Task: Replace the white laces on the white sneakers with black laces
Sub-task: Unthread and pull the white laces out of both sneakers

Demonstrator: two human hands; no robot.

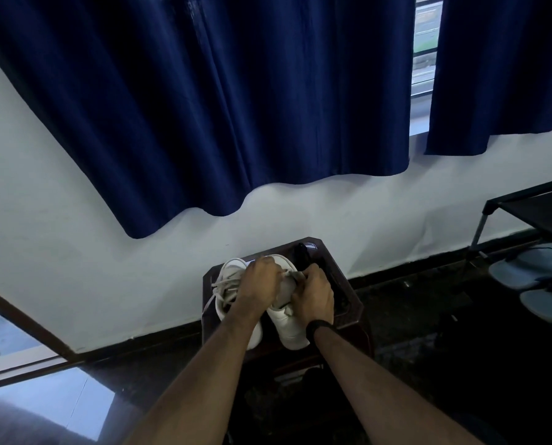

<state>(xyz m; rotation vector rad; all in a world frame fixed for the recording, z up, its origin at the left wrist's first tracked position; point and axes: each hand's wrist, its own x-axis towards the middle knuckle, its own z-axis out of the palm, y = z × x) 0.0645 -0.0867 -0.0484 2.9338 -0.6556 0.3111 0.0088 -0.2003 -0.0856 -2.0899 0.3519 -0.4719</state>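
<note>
Two white sneakers stand side by side on a small dark wooden stool (348,313), heels toward me. The left sneaker (228,284) still carries white laces (218,285) that hang loose over its side. Over the right sneaker (292,329), both hands meet at the lace area. My left hand (261,281) pinches a white lace near the eyelets. My right hand (313,293) is closed on the lace or tongue beside it; what exactly it grips is hidden. A dark bundle, possibly the black laces (302,256), lies at the stool's far edge.
The stool stands against a white wall under dark blue curtains (236,107). A metal shoe rack (525,220) with pale sandals (531,268) beneath it is at the right. The floor is dark; a door frame (21,319) sits at the left.
</note>
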